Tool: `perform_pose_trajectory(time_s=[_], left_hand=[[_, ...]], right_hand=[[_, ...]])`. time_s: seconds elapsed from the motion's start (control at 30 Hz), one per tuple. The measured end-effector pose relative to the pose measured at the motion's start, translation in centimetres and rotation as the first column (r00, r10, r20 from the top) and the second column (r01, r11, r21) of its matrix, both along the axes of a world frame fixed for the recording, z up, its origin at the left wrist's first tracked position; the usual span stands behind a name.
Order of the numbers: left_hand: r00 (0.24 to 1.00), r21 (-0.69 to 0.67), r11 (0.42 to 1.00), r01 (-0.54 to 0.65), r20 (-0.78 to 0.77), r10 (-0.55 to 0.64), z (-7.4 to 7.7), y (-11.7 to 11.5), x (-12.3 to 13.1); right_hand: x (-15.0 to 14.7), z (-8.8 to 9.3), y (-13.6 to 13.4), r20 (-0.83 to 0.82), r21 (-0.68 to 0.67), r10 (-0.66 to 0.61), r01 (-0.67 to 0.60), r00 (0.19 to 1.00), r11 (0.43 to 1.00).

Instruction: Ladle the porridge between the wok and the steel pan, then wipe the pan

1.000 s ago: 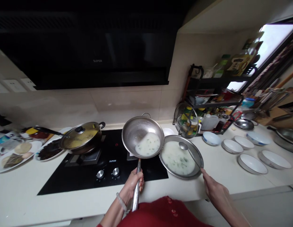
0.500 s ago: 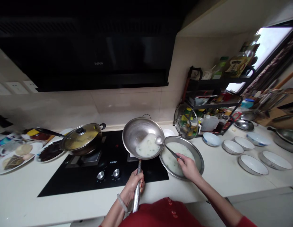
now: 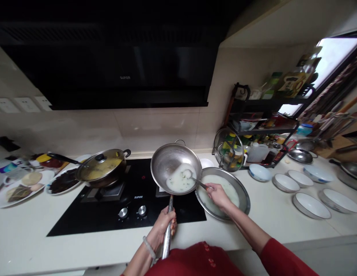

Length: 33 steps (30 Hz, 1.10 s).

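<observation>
My left hand [image 3: 165,223] is wrapped round the long metal handle of a steel wok [image 3: 164,163], which is tilted toward the right. White soup [image 3: 178,183] with dark green bits pools in the wok's lower right side. In my right hand [image 3: 218,195] is a ladle [image 3: 199,183], its bowl dipped in that soup. Beside the wok, partly beneath its right rim, stands a wide steel basin [image 3: 246,191] that holds more of the white soup. My right forearm hides part of the basin.
A lidded pan [image 3: 102,168] sits on the left of the black hob [image 3: 132,222]. Plates of food [image 3: 63,181] lie farther left. Several bowls [image 3: 311,205] stand on the right counter, with a spice rack [image 3: 265,130] behind. The range hood [image 3: 123,92] hangs above.
My right hand has moved left and slightly up, bringing the ladle from the wok's right rim down into the soup. My left hand still grips the wok handle.
</observation>
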State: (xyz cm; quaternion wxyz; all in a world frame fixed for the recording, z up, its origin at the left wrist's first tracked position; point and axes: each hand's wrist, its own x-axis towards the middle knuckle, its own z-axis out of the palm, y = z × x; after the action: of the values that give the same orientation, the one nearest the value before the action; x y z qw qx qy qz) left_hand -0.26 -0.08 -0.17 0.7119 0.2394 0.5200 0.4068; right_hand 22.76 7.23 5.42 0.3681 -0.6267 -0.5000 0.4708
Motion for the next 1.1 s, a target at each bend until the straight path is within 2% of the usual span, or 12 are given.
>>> perform_pose_trajectory(time_s=[0.3,0.83,1.1], left_hand=[[1.0,-0.017,1.0,0.015,-0.009,-0.015,0.0,-0.1,0.0],[1.0,-0.006,1.0,0.01,0.003,-0.01,-0.3,0.0,-0.1],[1.0,-0.003,1.0,0.012,0.016,-0.011,-0.3,0.0,-0.1]], right_hand=[[0.9,2.1,-1.3,-0.2,-0.242,-0.134,0.084,0.971,0.967],[2.7,3.6,-2.7,-0.332,-0.279,-0.153,0.058,0.931,0.958],[6.7,5.1,-4.8,-0.363,-0.278,-0.167,0.065,0.917,0.958]])
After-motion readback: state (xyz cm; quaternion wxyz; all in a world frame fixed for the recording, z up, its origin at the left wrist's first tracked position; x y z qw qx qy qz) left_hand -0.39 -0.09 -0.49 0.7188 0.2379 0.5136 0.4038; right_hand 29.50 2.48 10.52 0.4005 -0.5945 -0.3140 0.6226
